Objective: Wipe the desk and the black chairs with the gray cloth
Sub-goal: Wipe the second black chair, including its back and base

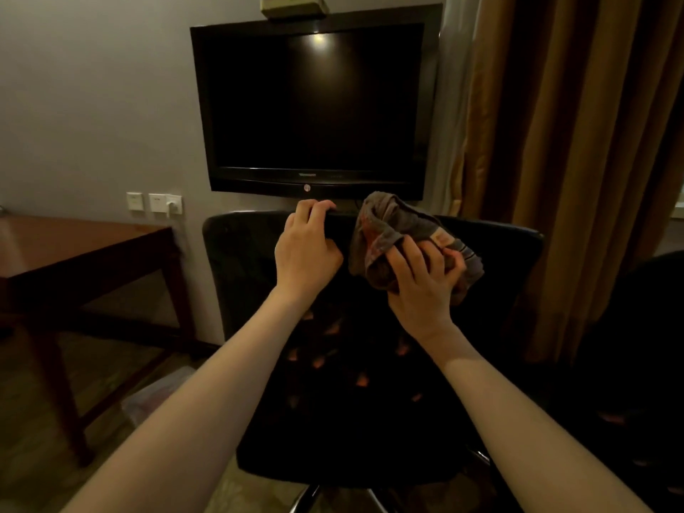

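Gray, with faded reddish patches and a striped edge, the cloth [392, 231] is bunched against the top right part of the backrest of a black chair [240, 261] that stands in the middle of the view, its back towards the wall. The right hand [422, 286] holds the cloth there, its fingers [403, 261] curled into the folds and the thumb pinching the striped edge, so that the upper end of the cloth rises a little above the top of the backrest. Just beside it, the left hand [307, 249] grips the top edge of the same backrest, its fingers [318, 207] hooked over the rim and the thumb on the near side. The two hands are close but apart. The brown wooden table [74, 249] stands to the left of the chair, near the wall. A dark television [311, 105] hangs on the wall right above the backrest, with white wall sockets [155, 205] to its lower left. A brown curtain [573, 142] hangs on the right, and in front of it shows part of a second black chair [636, 327].
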The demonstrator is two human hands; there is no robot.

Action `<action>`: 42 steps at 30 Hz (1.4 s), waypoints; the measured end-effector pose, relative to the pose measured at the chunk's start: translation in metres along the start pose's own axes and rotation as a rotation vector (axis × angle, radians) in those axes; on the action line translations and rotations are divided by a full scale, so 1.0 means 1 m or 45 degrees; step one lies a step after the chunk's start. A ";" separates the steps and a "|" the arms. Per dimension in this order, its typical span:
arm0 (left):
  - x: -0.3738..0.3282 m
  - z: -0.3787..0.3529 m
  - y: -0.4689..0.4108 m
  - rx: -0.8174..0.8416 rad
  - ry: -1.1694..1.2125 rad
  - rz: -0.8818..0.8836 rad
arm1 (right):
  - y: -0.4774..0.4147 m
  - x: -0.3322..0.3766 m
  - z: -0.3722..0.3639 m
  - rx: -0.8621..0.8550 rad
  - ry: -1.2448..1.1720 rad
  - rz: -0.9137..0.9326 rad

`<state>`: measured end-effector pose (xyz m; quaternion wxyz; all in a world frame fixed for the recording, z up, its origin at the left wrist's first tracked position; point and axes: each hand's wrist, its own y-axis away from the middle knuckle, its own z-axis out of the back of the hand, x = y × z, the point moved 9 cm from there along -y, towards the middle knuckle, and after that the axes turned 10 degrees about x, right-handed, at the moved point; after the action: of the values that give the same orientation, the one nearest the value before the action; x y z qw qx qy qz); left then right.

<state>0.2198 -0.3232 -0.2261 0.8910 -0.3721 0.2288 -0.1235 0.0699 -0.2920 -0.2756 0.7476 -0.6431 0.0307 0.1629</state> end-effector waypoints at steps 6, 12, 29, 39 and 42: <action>0.010 -0.001 -0.005 0.004 0.155 0.063 | 0.027 0.029 -0.030 0.140 0.023 0.333; 0.014 0.001 -0.008 0.148 0.230 0.072 | 0.036 0.043 -0.051 0.641 -0.012 0.353; 0.064 0.051 0.010 0.225 -0.113 0.222 | -0.104 0.061 0.050 -0.008 -0.056 0.004; 0.111 0.038 0.013 0.530 0.043 0.395 | -0.087 0.091 -0.005 0.266 0.022 -0.083; 0.114 0.041 0.008 0.594 -0.091 0.342 | -0.069 0.095 0.001 0.084 0.018 0.032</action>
<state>0.3394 -0.3373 -0.2430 0.9686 -0.1271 0.2099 -0.0403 0.1792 -0.2803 -0.2341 0.7661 -0.6187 0.0495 0.1668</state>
